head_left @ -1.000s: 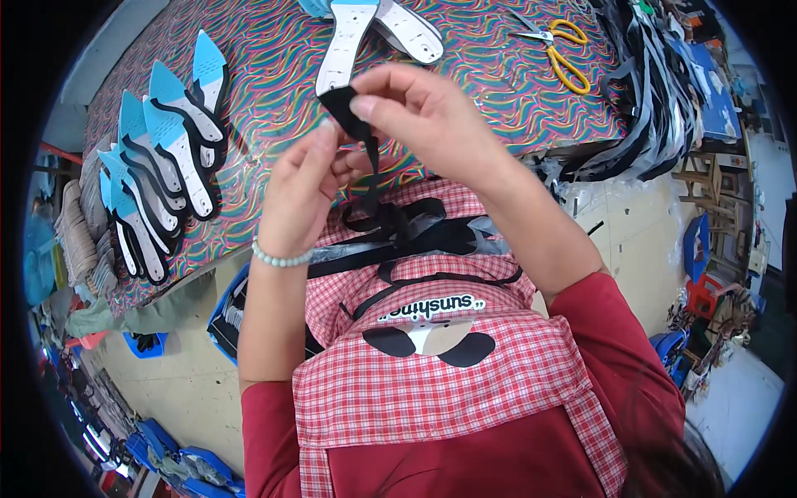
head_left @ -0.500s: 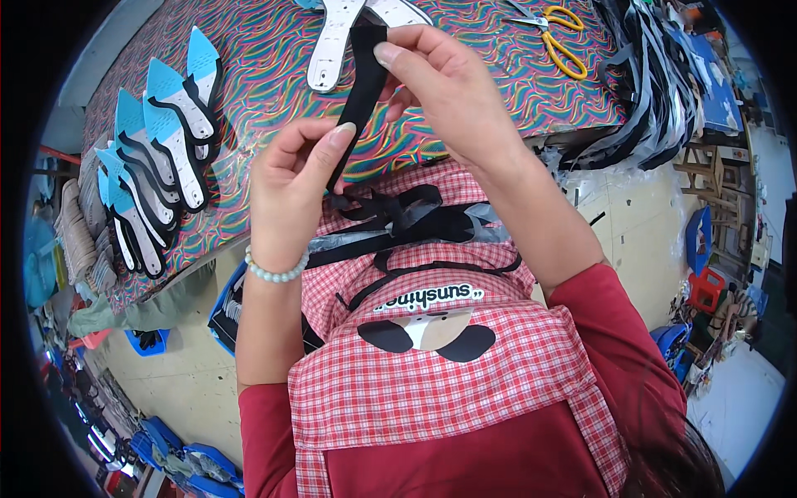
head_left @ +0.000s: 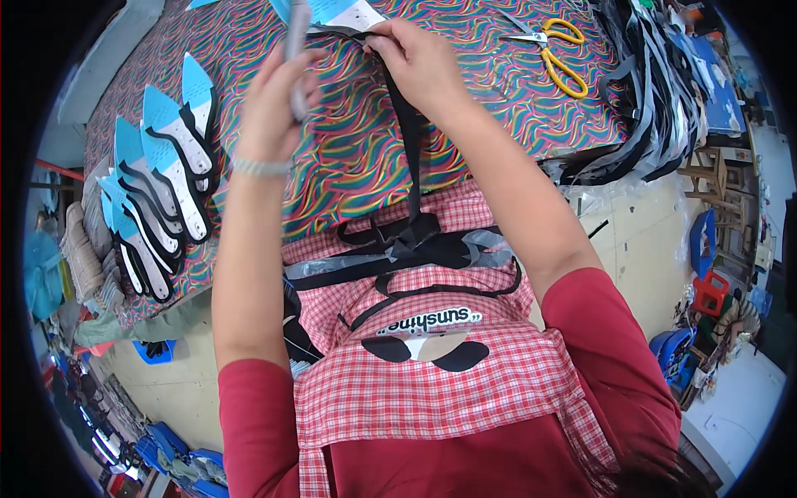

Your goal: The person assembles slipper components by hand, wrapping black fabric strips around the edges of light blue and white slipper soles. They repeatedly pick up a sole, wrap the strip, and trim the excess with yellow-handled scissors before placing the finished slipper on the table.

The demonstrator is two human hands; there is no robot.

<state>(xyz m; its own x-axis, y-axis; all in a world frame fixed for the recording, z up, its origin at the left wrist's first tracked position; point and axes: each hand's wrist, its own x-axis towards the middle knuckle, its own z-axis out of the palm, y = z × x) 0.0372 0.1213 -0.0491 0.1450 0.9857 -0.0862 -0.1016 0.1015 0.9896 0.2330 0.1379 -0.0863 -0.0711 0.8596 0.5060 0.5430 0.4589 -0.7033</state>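
My left hand (head_left: 274, 104) grips a pale, narrow insole piece (head_left: 298, 62), smeared by motion and tilted nearly edge-on. Beside it, near the top edge, is a blue-and-white pointed insole (head_left: 340, 13); I cannot tell whether the two are one piece. My right hand (head_left: 419, 62) pinches the end of a black strip (head_left: 407, 129) against the lower edge of that insole. From there the strip hangs over the table edge to a bundle of black strips (head_left: 374, 266) on my lap.
Several blue-and-white insoles with black edging (head_left: 170, 162) lie overlapping at the left. Scissors with yellow handles (head_left: 558, 54) rest at the far right of the patterned tabletop (head_left: 498, 124). Black and clear strips (head_left: 652, 91) hang over the right corner. A red stool (head_left: 710, 290) stands beyond.
My hands have moved up and farther apart. The left has let go of the black strip and now grips the insole piece. The right has brought the strip's end to the insole.
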